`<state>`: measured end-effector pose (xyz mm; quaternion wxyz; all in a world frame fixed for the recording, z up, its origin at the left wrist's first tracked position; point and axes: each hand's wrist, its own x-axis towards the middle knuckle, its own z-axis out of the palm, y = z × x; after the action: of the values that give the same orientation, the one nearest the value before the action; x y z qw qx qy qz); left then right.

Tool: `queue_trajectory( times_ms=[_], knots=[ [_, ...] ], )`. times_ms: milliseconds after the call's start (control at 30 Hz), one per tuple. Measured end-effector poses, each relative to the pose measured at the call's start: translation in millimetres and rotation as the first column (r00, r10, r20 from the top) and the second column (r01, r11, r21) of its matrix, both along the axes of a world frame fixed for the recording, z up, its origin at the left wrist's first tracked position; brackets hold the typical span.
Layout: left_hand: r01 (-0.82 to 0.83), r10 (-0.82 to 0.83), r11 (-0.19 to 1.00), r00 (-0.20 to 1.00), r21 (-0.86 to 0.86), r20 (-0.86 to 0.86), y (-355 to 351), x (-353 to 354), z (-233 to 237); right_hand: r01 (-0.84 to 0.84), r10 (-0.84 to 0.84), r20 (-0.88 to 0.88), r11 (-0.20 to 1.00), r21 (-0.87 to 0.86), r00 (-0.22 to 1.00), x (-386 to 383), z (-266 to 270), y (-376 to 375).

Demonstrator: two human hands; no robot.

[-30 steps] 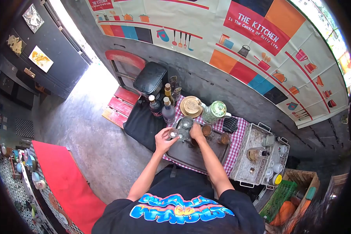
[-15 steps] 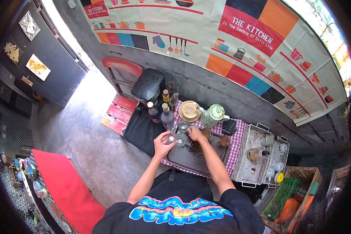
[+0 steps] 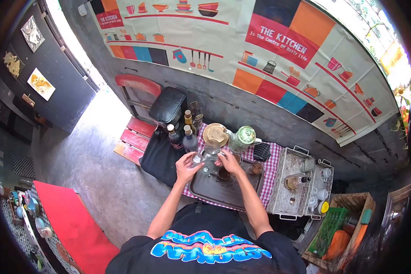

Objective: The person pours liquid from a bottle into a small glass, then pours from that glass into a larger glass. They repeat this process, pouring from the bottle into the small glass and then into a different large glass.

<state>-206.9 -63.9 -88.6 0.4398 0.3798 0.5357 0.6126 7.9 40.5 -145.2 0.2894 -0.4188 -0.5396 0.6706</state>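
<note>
My left hand (image 3: 185,168) is closed round a small clear glass (image 3: 197,159) above the left end of a dark tray (image 3: 221,195). My right hand (image 3: 228,161) grips another clear glass (image 3: 212,147), which looks tilted and raised close to the first one. Below and between the hands stands a third clear glass (image 3: 208,167) on the tray. Beside it is a glass of brown drink (image 3: 223,173), and farther right another brown glass (image 3: 255,168). One more glass is partly hidden behind my right hand.
Behind the tray are a green patterned pitcher (image 3: 245,138), a round wooden board (image 3: 215,133) and a black cloth (image 3: 261,151). Several bottles (image 3: 190,140) stand left, near a black bin (image 3: 168,106). A wire basket (image 3: 287,196) with jars and a bottle sits right, beside a wooden crate (image 3: 365,205).
My right hand has lifted its glass and brought it tilted toward the glass in my left hand. The whole view has shifted slightly.
</note>
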Motion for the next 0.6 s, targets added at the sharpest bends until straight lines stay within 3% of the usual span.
queue_trajectory(
  times_ms=[67,233,333,600],
  knots=[
    [0.032,-0.031,0.999,0.999,0.023,-0.030,7,4,4,0.021,-0.020,-0.051,1.000,0.020,0.998,8,10,-4],
    [0.129,-0.122,0.989,0.989,0.077,-0.085,26,22,23,0.261,-0.259,-0.113,0.965,0.007,0.959,35,28,-21],
    [0.182,-0.163,0.977,0.974,0.113,-0.158,35,36,33,0.299,-0.294,-0.193,0.954,-0.001,0.936,61,32,-25],
    [0.285,-0.205,0.923,0.933,0.260,-0.295,56,83,55,0.485,-0.482,-0.057,0.862,0.147,0.874,104,59,-48]
  ],
)
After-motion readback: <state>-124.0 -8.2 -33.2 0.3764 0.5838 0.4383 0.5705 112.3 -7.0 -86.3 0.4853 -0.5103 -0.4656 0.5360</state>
